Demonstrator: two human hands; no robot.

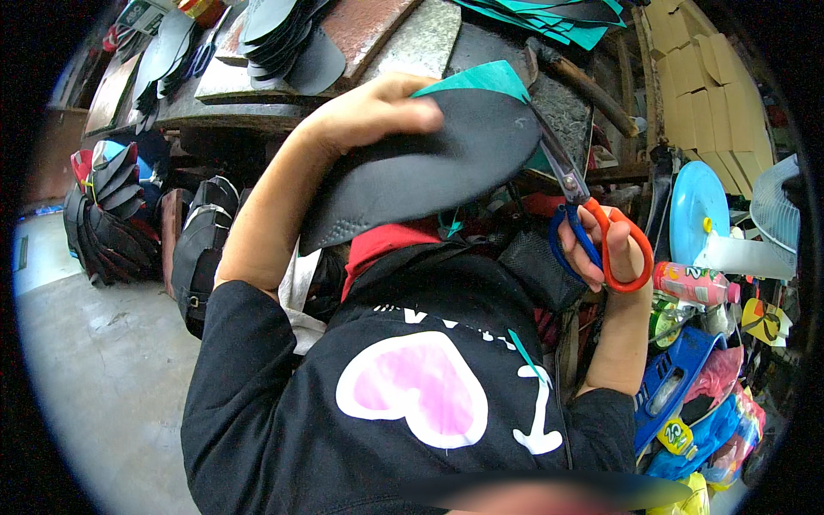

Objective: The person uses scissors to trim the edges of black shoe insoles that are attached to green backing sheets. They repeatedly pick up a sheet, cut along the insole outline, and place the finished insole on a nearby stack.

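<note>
My left hand [373, 112] grips a large black shoe sole piece [429, 163] by its upper edge, fingers over the top. A teal sheet [481, 79] shows behind the sole along its far edge. In my right hand [584, 253] is a pair of scissors [562, 159] with one orange and one blue handle loop, my fingers through the loops. The blades point up and to the left, their tips meeting the right end of the sole and teal sheet. How far the blades are apart I cannot tell. A thin teal scrap [528, 356] lies on my black shirt.
On the worktable ahead are stacked black soles [292, 56], teal-and-black pieces [558, 19] and a wooden-handled hammer [592, 90]. More soles are bundled [112, 215] at left. To the right stand a fan [777, 206], a pink bottle [693, 283] and a blue plastic basket [674, 373].
</note>
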